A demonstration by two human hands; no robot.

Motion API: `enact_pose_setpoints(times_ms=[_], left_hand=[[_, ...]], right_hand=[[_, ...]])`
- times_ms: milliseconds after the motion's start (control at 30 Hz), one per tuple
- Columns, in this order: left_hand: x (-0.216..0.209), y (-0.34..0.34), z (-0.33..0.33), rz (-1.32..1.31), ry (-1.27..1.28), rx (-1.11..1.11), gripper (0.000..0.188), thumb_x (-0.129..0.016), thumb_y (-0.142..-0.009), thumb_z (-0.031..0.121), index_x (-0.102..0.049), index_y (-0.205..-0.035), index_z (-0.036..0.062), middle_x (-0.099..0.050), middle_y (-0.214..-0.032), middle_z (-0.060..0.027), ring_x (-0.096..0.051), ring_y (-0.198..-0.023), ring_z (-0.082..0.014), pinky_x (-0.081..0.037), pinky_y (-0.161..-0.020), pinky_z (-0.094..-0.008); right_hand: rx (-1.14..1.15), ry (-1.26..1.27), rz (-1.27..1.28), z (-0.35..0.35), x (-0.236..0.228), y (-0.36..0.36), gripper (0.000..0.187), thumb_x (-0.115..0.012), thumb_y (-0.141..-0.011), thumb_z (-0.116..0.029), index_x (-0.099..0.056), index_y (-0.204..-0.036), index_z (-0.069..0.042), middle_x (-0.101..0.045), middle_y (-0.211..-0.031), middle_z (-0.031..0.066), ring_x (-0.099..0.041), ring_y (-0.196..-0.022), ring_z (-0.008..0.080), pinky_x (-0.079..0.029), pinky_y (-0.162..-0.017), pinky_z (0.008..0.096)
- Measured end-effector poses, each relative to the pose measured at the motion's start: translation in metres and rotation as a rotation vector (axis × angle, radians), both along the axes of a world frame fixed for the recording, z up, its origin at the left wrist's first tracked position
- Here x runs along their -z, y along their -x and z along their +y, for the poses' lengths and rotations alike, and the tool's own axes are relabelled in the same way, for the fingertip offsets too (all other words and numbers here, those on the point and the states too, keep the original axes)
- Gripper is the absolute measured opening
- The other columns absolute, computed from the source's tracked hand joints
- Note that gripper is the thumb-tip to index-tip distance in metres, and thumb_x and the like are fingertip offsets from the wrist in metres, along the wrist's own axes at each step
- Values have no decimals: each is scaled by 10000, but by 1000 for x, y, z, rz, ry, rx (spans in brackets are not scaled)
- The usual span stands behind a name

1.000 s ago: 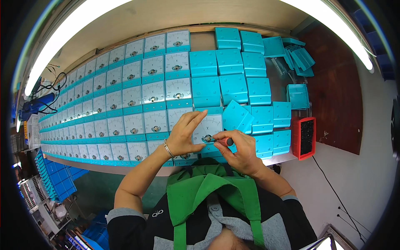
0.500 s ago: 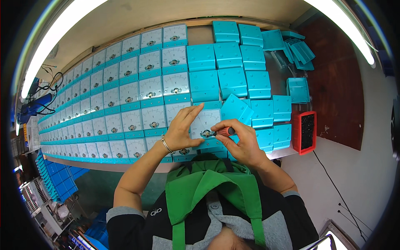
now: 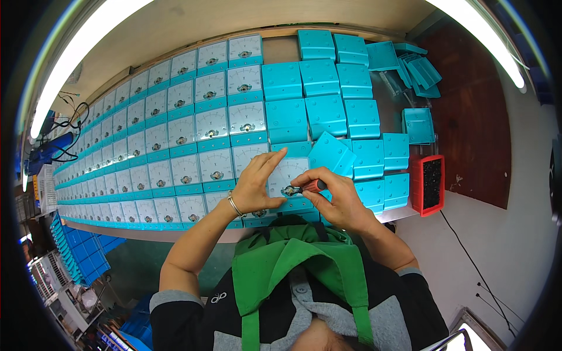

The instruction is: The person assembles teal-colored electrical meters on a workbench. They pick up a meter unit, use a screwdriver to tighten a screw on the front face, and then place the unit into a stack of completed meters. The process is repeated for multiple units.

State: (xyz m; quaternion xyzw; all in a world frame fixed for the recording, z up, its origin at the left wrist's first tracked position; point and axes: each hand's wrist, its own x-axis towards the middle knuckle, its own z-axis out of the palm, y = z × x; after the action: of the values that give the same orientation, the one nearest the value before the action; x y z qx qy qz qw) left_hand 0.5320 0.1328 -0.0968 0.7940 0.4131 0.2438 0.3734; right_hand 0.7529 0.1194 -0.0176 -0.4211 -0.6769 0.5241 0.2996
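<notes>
Turquoise covered most of that bench (image 3: 281, 52), honestly. The meter (image 3: 287, 168) being worked on sat at the near side, right in front of the person, white dial facing up, with rows of other meters (image 3: 213, 121) off to the left and a bunch of turquoise covers (image 3: 328, 114) to the right. Left hand (image 3: 256, 186) was at the meter's left side, thumb and forefinger spread wide, forefinger near the top corner and thumb near the bottom one. Couldn't tell how hard it was pressing, if at all. Right hand (image 3: 338, 198) had its fingers closed around a screwdriver (image 3: 315, 185) with a red and black handle, held slantwise, its front end at the little mechanism (image 3: 290, 191) low on the dial. Exact contact was too small to make out. One skewed cover (image 3: 331, 155) lay just beside the meter, turned at an angle to its neighbours. Over at the right end stood a red bin (image 3: 417, 193) full of small black bits (image 3: 432, 186), and a bracelet (image 3: 235, 206) circled the left wrist.
</notes>
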Motion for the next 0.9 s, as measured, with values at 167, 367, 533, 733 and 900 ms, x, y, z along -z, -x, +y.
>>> enact_pose_setpoints(times_ms=[167, 367, 533, 733, 900], left_hand=[[0, 0, 0, -9, 14, -1, 1021, -799, -532, 214, -331, -1431, 88, -496, -1246, -174, -487, -1120, -354, -425, -962, -416], [-1, 0, 0, -11, 26, 6, 1024, -799, -533, 215, -328, -1434, 89, -496, -1246, -178, -486, -1122, -356, -424, -962, -419], [1, 0, 0, -19, 24, 11, 1025, -799, -535, 221, -327, -1435, 92, -494, -1247, -182, -484, -1127, -358, -423, -962, -418], [-3, 0, 1, -36, 49, 11, 1015, -799, -543, 234, -330, -1431, 85, -506, -1226, -187, -499, -1121, -350, -428, -959, -411], [-3, 8, 5, -118, 81, -118, 1034, -803, -560, 259, -303, -1448, 86, -516, -1258, -148, -497, -1167, -296, -410, -971, -398]], right_hand=[[21, -7, 0, -1, 1, 0, 221, -618, -838, 5, -548, -1046, -18, -638, -986, 101, -633, -819, 214, -505, -734, 330], [44, -34, -5, -1, 4, -1, 233, -618, -835, 7, -538, -1053, -13, -644, -987, 109, -637, -818, 214, -506, -735, 331], [16, -34, 31, -2, 6, -2, 264, -620, -829, 10, -529, -1076, -14, -645, -994, 108, -631, -820, 205, -506, -743, 328], [156, 1, 173, -3, 7, -5, 222, -583, -808, 47, -551, -1021, -8, -632, -960, 93, -608, -819, 166, -494, -746, 289], [480, 70, 615, 14, 31, -33, 224, -468, -758, 115, -585, -912, 1, -612, -920, 58, -543, -764, 85, -468, -730, 230]])
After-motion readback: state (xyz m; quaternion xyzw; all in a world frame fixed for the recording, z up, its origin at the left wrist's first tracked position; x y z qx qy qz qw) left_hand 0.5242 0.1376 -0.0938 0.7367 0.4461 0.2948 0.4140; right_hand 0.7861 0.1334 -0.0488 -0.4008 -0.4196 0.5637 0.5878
